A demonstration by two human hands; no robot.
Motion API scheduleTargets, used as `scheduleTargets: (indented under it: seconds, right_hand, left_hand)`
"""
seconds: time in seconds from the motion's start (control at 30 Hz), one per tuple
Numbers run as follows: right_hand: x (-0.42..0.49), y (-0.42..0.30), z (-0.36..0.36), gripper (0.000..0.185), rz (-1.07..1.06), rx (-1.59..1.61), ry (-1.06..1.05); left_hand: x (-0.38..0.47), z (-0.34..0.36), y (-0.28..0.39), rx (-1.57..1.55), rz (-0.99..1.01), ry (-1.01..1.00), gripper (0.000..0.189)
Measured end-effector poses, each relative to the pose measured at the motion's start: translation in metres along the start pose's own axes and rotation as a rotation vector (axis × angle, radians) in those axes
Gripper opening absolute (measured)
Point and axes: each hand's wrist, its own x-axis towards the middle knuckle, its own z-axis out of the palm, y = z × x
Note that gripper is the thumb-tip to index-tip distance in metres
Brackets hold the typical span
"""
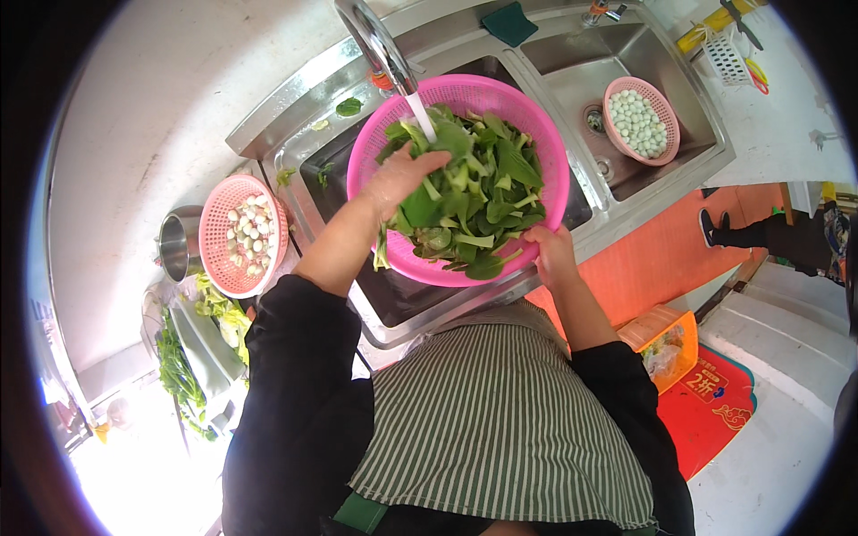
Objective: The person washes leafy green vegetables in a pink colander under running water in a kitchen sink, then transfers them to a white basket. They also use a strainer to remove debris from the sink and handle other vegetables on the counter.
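Note:
A large pink plastic colander (560,161) heaped with leafy greens (489,187) rests over the left basin of a stainless steel sink (603,218). Water runs from a curved chrome faucet (383,43) onto the greens. At the colander's left side, my left hand (405,175) lies against the leaves under the stream, thumb apart from the fingers; whether it grips any leaves cannot be told. My right hand (553,251) holds the colander's lower right rim, its fingers partly hidden by the rim.
Small pale eggs fill a pink basket (672,151) in the right basin. Left of the sink stand another pink basket (209,228), a metal pot (175,248) and more vegetables (181,375). A dark green cloth (509,25) lies behind. Right are a person's leg (741,234) and an orange bin (687,355).

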Motion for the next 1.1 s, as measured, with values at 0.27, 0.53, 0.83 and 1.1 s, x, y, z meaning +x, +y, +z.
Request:
scheduleTargets:
  seconds: [0.27,0.53,0.83,1.1]
  right_hand:
    - [0.002,0.007,0.006,0.02,0.068,0.017,0.012]
    - [-0.011,-0.002,0.014,0.019,0.006,0.03,-0.055]
    - [-0.011,-0.007,0.017,0.015,0.06,-0.064,-0.083]
    - [-0.016,-0.005,0.028,0.018,0.047,-0.051,-0.06]
  left_hand:
    - [-0.015,-0.004,-0.018,0.585,0.297,-0.165,0.077]
    - [0.049,-0.061,-0.104,0.646,-0.022,0.268,0.055]
    - [0.045,-0.041,-0.127,-0.168,-0.42,-0.132,0.029]
    - [0.011,-0.018,-0.101,-0.417,-0.327,-0.291,0.05]
